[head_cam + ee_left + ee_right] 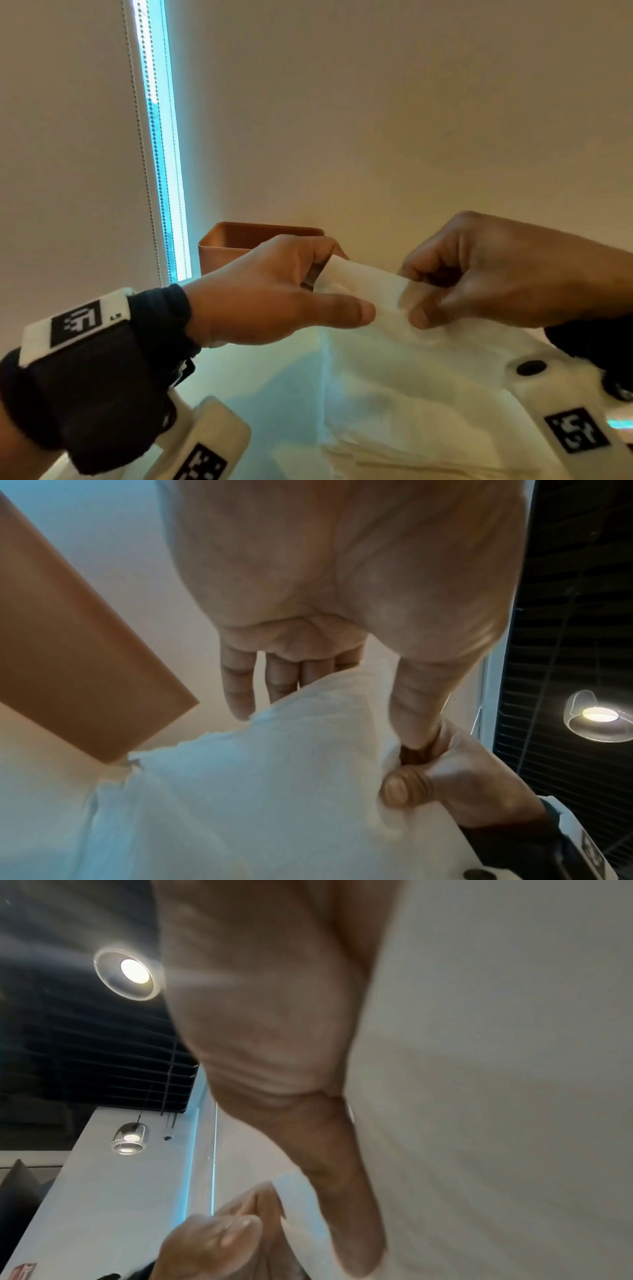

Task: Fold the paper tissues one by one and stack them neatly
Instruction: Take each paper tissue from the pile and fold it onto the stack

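Held up over the desk (253, 377): one tissue (363, 287), top edge running left to right, pinched by both hands, left (274, 294) and right (486, 270). More tissues (411, 428) below, uncountable. One brown box (233, 246) behind.

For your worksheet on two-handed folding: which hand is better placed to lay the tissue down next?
Probably the right hand: it pinches the tissue directly above the white pile; the left hand pinches the edge farther off.
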Motion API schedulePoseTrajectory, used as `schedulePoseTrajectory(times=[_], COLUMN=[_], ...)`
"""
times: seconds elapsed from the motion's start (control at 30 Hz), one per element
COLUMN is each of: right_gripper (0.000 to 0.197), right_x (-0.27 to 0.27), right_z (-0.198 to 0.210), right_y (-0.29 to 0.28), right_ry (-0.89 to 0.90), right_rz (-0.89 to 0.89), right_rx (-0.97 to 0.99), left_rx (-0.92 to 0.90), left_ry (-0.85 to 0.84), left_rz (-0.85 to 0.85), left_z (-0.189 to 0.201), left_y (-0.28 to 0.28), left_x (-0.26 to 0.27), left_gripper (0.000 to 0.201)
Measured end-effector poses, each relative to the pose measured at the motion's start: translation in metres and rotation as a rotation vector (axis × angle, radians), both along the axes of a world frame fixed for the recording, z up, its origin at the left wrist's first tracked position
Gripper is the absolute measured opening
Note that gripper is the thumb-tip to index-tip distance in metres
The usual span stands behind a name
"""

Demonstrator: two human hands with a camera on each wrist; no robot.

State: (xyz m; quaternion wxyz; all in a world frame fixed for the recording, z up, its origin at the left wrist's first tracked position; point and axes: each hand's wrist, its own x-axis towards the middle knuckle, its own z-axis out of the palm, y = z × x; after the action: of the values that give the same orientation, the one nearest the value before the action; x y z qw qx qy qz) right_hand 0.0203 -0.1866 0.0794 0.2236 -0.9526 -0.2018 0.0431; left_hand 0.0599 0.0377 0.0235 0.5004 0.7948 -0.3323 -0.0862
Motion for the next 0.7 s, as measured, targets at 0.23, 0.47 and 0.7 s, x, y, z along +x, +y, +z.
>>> schedulePoseTrajectory(times=[0.23,0.47,0.7], right_gripper=[0.013,0.010,0.012], right_x=[0.012,0.017,0.025], right_z=[0.030,0.019,0.055], right_y=[0.019,0.029,0.027], right_ry=[-0.008,0.098,-0.046], right_rz=[0.076,0.129,0.217], right_rx=[0.010,-0.058,0.306], left_rx=[-0.133,-0.075,-0.222], left_ry=[0.033,0.038,0.034], left_rz=[0.104,0.149,0.083], left_z=[0.005,-0.002,0.015], left_y=[0.013,0.017,0.049], left_x=[-0.004,-0.008,-0.007], left_gripper=[0.052,0.040,0.043])
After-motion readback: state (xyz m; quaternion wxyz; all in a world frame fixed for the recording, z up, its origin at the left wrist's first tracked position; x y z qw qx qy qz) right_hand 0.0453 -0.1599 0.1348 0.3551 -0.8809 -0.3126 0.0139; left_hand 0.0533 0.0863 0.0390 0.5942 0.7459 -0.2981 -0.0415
